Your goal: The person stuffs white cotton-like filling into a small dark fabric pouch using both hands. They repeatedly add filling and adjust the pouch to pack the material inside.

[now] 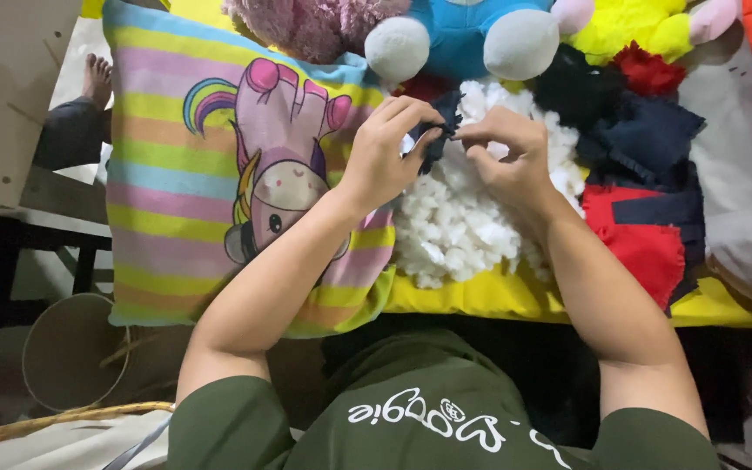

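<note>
Left hand and right hand both pinch a dark cloth scrap above a pile of white fluff. A striped unicorn pillow lies just beside the fluff.

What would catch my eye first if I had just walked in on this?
Probably the striped cushion at the left, printed with a cartoon unicorn. At the centre, the left hand and right hand pinch a dark fabric scrap between them above a heap of white stuffing. Bright plush toys line the top edge.
</note>
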